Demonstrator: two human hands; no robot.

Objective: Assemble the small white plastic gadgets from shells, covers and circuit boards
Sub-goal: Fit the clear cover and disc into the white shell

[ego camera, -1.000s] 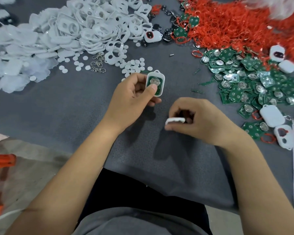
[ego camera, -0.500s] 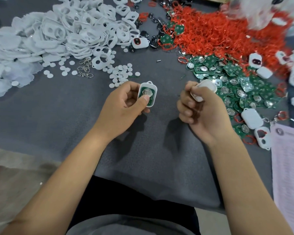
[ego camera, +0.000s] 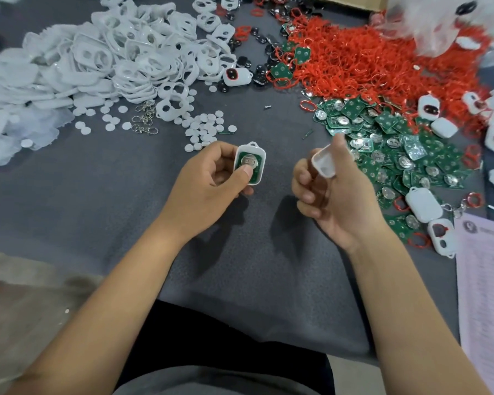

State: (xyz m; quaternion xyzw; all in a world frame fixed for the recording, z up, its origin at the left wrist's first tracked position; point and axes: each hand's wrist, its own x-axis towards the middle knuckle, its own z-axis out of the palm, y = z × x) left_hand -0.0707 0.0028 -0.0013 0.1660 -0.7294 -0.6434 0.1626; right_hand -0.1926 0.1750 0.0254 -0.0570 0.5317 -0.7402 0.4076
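My left hand (ego camera: 203,183) grips a white shell (ego camera: 250,163) with a green circuit board and a silver coin cell seated in it; the thumb presses on the board. My right hand (ego camera: 334,201) holds a white back cover (ego camera: 322,162) between thumb and fingers, hollow side up, a short way right of the shell. The two parts do not touch. A heap of green circuit boards (ego camera: 388,143) lies just right of my right hand. A big pile of white front covers (ego camera: 120,61) fills the far left.
Red rings (ego camera: 368,61) are heaped at the far right. Small white discs (ego camera: 203,129) and metal clasps (ego camera: 144,118) lie ahead of my left hand. Finished white gadgets (ego camera: 422,203) sit at the right, beside a printed sheet (ego camera: 485,280). A grey cloth (ego camera: 97,181) covers the table.
My right hand rose from the cloth with the white cover and turned it hollow side up beside the shell. My left hand kept its hold on the shell.
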